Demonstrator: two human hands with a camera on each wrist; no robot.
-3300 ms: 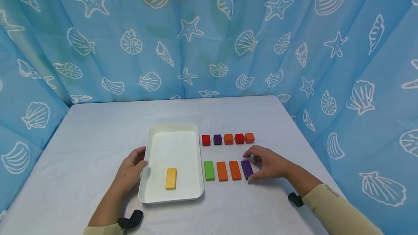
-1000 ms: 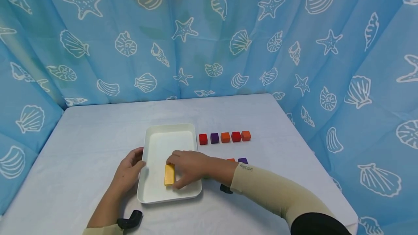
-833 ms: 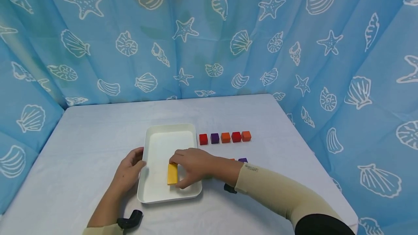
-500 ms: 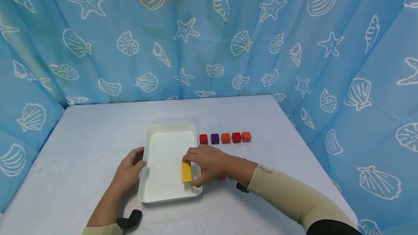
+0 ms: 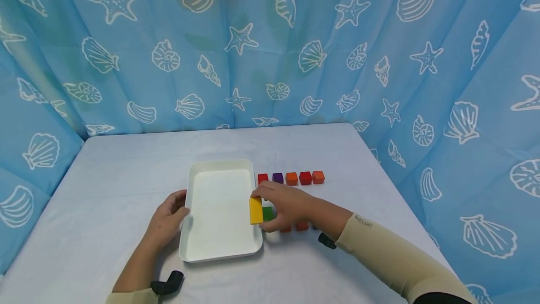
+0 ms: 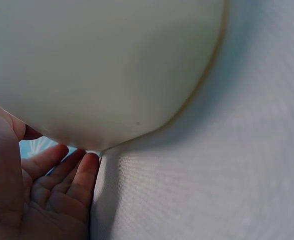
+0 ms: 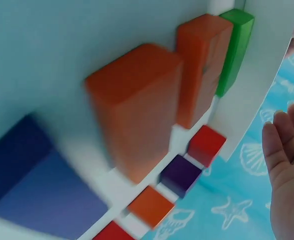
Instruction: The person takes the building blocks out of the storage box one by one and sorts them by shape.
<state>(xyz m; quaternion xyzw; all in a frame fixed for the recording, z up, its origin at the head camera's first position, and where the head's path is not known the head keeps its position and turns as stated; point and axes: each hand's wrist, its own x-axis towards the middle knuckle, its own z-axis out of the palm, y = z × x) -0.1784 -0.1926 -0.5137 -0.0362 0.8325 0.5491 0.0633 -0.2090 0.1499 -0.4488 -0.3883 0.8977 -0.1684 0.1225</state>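
My right hand [image 5: 291,205] pinches a yellow rectangular block [image 5: 255,211] between thumb and fingertips, raised over the right rim of the white tray [image 5: 217,210]. At the tray's left side my left hand [image 5: 165,222] holds the rim, thumb on the edge; the left wrist view shows its fingers [image 6: 84,180] against the outer wall. Partly hidden under my right hand, a green block [image 5: 267,213] lies just right of the tray. In the right wrist view two orange blocks [image 7: 141,105] and a purple block [image 7: 46,175] continue that row.
Behind the row of blocks, several small cubes [image 5: 291,178] in red, purple and orange form a line to the right of the tray. A white cloth covers the table [image 5: 139,163]. Blue curtains [image 5: 261,60] with shell prints enclose its back and sides.
My right hand took hold of the yellow block in the tray, lifted it and carried it right to the rim. The left hand stays at the tray's left side.
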